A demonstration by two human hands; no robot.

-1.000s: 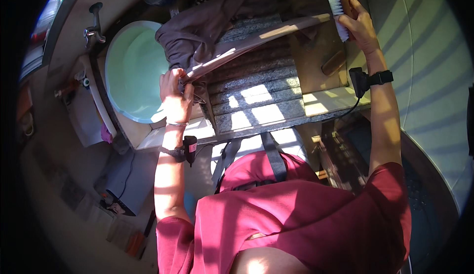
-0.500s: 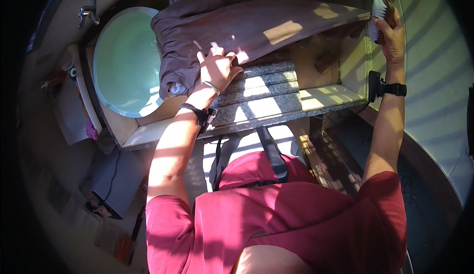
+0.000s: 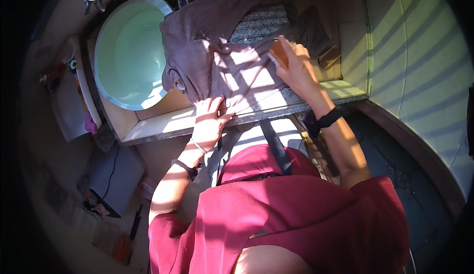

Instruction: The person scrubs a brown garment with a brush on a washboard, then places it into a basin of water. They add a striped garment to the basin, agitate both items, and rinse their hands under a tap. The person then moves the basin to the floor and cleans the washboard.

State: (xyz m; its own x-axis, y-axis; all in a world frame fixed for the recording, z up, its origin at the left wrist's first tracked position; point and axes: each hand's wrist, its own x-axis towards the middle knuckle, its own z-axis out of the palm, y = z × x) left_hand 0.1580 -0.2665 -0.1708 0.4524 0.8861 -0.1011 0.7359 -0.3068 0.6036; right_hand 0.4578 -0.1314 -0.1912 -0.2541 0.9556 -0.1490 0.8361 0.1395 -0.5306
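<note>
Cloth [image 3: 247, 69] is lying near counter [image 3: 170, 124] front edge | left hand [image 3: 208, 123] is touching it, pinch unclear from here | right hand [image 3: 300, 74] is gripping brush [image 3: 279, 54] | spreading looking mostly done, brushing looking unfinished, amount remaining unclear

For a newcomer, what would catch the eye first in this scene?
Likely the big pale-green basin at the upper left, then the sunlit mauve-brown garment spread over the ridged stone slab beside it. The right hand grips a brown-backed scrub brush over the garment, while the left hand lies at its near edge.
</note>
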